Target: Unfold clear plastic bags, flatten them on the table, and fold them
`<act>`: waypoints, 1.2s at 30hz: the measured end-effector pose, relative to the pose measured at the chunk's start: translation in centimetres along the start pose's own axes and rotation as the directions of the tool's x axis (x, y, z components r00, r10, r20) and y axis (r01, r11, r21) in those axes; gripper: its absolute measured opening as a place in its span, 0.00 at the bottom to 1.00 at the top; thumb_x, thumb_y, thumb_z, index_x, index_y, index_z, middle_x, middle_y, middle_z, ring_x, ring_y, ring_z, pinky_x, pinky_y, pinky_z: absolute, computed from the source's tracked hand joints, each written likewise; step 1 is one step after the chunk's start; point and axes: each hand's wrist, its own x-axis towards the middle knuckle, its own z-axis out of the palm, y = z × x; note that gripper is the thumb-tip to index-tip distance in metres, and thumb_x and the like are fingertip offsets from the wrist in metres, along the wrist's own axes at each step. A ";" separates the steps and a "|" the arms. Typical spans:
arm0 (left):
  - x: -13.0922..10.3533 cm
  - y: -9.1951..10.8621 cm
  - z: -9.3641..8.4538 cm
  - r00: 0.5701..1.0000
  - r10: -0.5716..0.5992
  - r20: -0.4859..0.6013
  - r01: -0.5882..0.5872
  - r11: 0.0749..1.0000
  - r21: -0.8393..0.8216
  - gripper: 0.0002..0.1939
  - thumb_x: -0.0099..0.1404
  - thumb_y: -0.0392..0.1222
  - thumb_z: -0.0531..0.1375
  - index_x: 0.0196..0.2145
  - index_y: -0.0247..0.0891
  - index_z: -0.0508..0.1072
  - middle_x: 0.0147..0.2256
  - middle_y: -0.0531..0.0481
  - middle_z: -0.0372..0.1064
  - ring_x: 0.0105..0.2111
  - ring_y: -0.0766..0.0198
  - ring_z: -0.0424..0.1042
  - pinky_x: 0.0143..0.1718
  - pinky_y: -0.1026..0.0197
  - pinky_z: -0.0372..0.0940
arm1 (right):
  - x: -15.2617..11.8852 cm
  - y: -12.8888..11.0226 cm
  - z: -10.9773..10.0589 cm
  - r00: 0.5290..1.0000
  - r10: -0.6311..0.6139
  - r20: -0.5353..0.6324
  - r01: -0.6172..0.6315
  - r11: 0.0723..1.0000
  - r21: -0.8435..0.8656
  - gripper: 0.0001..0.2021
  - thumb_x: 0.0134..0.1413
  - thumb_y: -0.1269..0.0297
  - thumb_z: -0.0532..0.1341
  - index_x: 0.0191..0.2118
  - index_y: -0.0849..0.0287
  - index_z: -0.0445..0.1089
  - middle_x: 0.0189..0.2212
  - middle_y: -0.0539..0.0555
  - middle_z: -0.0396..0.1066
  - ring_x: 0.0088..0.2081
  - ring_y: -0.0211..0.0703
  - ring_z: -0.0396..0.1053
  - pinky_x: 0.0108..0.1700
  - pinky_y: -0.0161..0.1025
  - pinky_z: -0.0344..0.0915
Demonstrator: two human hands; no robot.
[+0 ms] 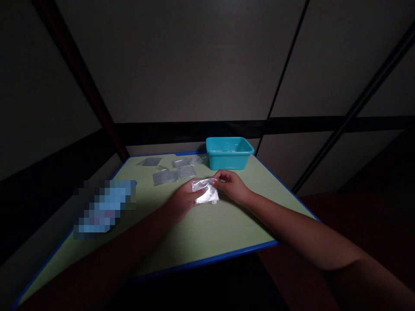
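Above the middle of the table, my left hand (184, 199) grips a small shiny clear plastic bag (206, 195), its thumb lying across the front. My right hand (231, 185) pinches the same bag at its upper right edge, fingers curled. Glare on the plastic hides whatever may be inside it. Beyond my left hand, several similar flat packets lie on the tabletop, among them a greyish packet (165, 177) and a packet farther back (152, 161).
A turquoise plastic basket (229, 160) stands at the table's far right, with something clear and shiny inside. A pixelated blue object (108, 207) lies at the left edge. The pale green table (207, 242) has a blue rim, and dark panels rise behind it.
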 end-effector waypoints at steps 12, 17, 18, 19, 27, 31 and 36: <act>-0.1 0.0 -0.4 0.988 -0.091 0.126 0.092 0.996 0.002 0.23 0.43 0.41 0.73 0.37 0.32 0.76 0.39 0.39 0.75 0.41 0.50 0.74 0.52 0.46 0.62 | 0.1 -0.4 0.1 0.998 0.030 -0.052 -0.023 0.991 0.134 0.15 0.34 0.56 0.72 0.24 0.61 0.69 0.21 0.48 0.68 0.25 0.35 0.62 0.31 0.35 0.58; 0.2 -0.3 -0.8 0.991 -0.041 0.125 0.037 0.999 0.033 0.21 0.44 0.40 0.72 0.36 0.31 0.77 0.37 0.40 0.76 0.39 0.52 0.75 0.50 0.46 0.63 | 0.1 -0.5 0.3 0.995 0.085 0.043 -0.092 0.974 0.209 0.16 0.32 0.58 0.73 0.28 0.61 0.71 0.23 0.48 0.70 0.26 0.35 0.64 0.32 0.35 0.59; 0.2 -0.4 -0.9 0.992 -0.038 0.117 0.033 0.999 0.041 0.21 0.44 0.40 0.72 0.36 0.31 0.77 0.37 0.40 0.76 0.38 0.52 0.75 0.49 0.47 0.64 | 0.1 -0.5 0.4 0.993 0.094 0.064 -0.106 0.970 0.220 0.16 0.32 0.59 0.73 0.28 0.61 0.70 0.23 0.48 0.71 0.26 0.35 0.64 0.32 0.35 0.59; 0.3 -0.4 -1.0 0.994 -0.032 0.108 0.027 0.998 0.051 0.20 0.44 0.40 0.72 0.36 0.31 0.77 0.37 0.40 0.76 0.37 0.53 0.75 0.49 0.47 0.64 | 0.1 -0.4 0.4 0.992 0.101 0.080 -0.116 0.967 0.225 0.16 0.31 0.59 0.73 0.27 0.61 0.70 0.23 0.48 0.70 0.26 0.35 0.64 0.32 0.35 0.59; 0.4 -0.3 -1.0 0.997 -0.013 0.081 0.005 0.996 0.089 0.22 0.45 0.38 0.71 0.40 0.34 0.76 0.38 0.40 0.76 0.38 0.53 0.75 0.47 0.50 0.65 | -0.1 0.2 0.1 0.976 0.135 0.172 -0.161 0.975 0.152 0.16 0.32 0.59 0.72 0.24 0.63 0.68 0.19 0.47 0.67 0.23 0.33 0.61 0.29 0.34 0.57; 0.3 -0.2 -0.9 0.996 -0.008 0.094 -0.001 0.995 0.099 0.20 0.46 0.40 0.71 0.38 0.34 0.77 0.38 0.42 0.76 0.37 0.52 0.75 0.46 0.50 0.65 | -0.1 0.4 0.0 0.972 0.137 0.192 -0.161 0.980 0.115 0.17 0.34 0.55 0.71 0.23 0.63 0.69 0.18 0.47 0.67 0.22 0.33 0.61 0.28 0.34 0.57; 0.1 0.1 -0.5 0.987 0.025 0.157 -0.036 0.997 0.068 0.21 0.46 0.43 0.71 0.38 0.34 0.76 0.38 0.40 0.76 0.39 0.51 0.75 0.48 0.48 0.65 | 0.0 0.3 -0.1 0.975 0.124 0.186 -0.136 0.989 0.053 0.18 0.36 0.52 0.70 0.24 0.63 0.69 0.17 0.47 0.66 0.19 0.31 0.59 0.23 0.32 0.54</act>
